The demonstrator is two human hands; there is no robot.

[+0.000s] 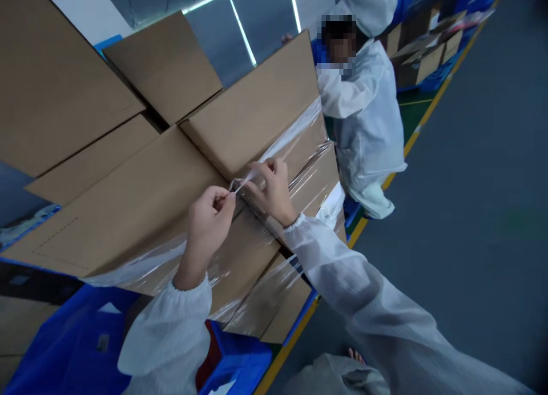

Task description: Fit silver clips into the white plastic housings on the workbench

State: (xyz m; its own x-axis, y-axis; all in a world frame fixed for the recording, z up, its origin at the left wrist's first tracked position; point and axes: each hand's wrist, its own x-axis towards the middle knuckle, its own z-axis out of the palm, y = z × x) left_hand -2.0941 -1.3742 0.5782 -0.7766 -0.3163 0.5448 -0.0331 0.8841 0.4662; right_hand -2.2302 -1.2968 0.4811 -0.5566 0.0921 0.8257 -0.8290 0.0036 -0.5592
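Observation:
Clear stretch wrap (295, 127) runs around the sides of several stacked cardboard boxes (257, 109). My left hand (210, 224) pinches a thin, twisted strand of this wrap between thumb and fingertips, in front of the gap between two boxes. Just to its right, my right hand (274, 189) has its thumb and fingers closed around the same strand, which is stretched short between both hands. Below my hands, more wrap lies loosely across the lower boxes, and a white label (331, 206) shows under it at the right corner.
A co-worker in white coveralls (368, 115) leans at the far right corner of the stack. Blue bins (240, 349) stand below it. A yellow floor line (359, 232) borders the grey floor (454, 212). More open boxes (428, 58) sit at the back right.

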